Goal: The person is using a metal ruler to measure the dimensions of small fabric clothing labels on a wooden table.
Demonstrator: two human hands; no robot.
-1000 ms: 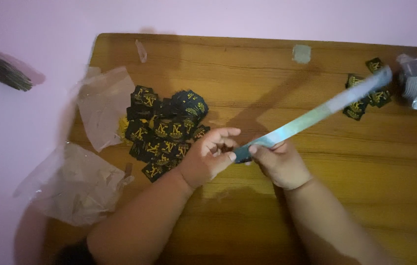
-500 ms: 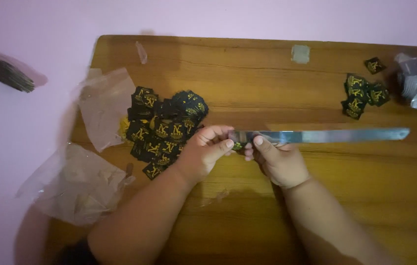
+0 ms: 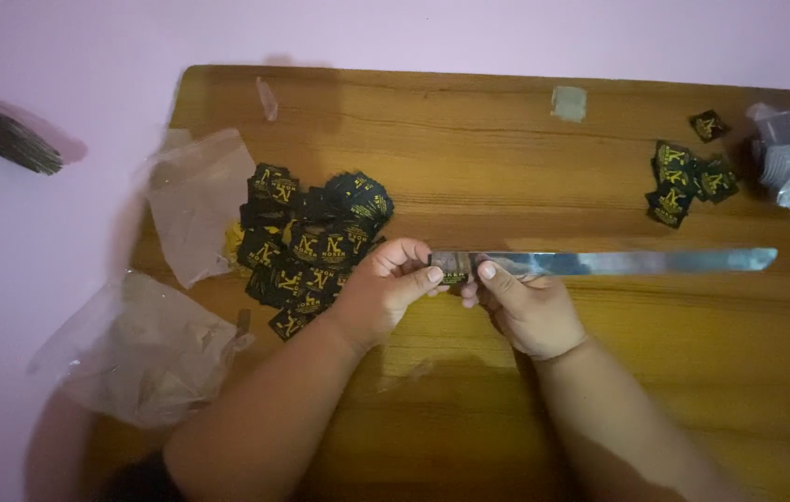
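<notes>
My left hand [image 3: 386, 288] closed, pinching small black label against near end of long metal strip [image 3: 613, 262]. My right hand [image 3: 525, 307] closed, gripping strip just beside left. Strip lies level over wooden table [image 3: 506, 139]. Heap of black-and-gold labels [image 3: 307, 246] left of strip; clear plastic bags [image 3: 195, 200] beyond heap; smaller label cluster [image 3: 683, 181] above strip's far end.

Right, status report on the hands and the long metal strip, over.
Left hand and right hand both pinch the metal strip, level over the wooden table. Black label pile left, clear of it.
</notes>
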